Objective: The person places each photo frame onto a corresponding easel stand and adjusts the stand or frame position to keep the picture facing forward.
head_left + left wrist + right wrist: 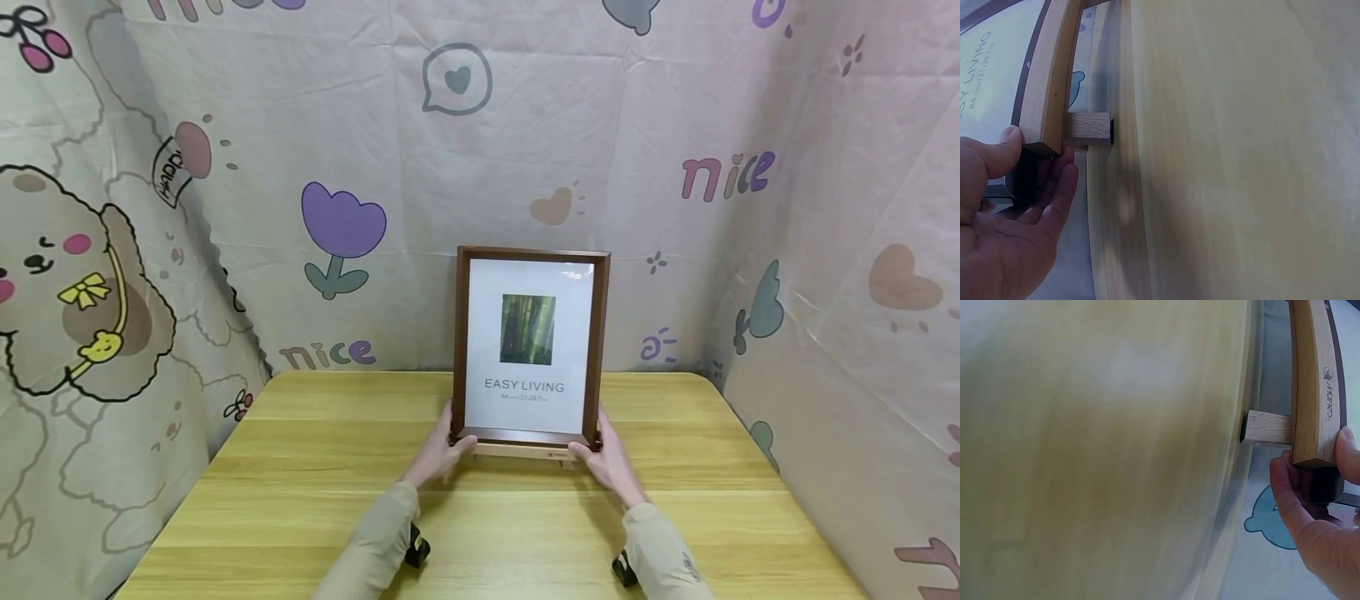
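A brown picture frame point(531, 346) stands upright, leaning slightly back, on the ledge of a small wooden easel point(525, 452). My left hand point(438, 450) grips the frame's lower left corner, thumb in front and fingers round behind. On the other side, my right hand point(611, 458) holds the lower right corner the same way. In the left wrist view the thumb lies right at the end of the easel's ledge point(1054, 81), with a short wooden foot point(1089, 127) below it. The right wrist view shows the ledge point(1313, 387) with a dark printed mark. Most of the easel is hidden behind the frame.
The wood-grain table point(337, 467) spreads out on both sides of the frame. A printed cloth point(450, 167) hangs behind the table's far edge, with more cloth along the left and right. Black wrist straps point(417, 547) show at both sleeves.
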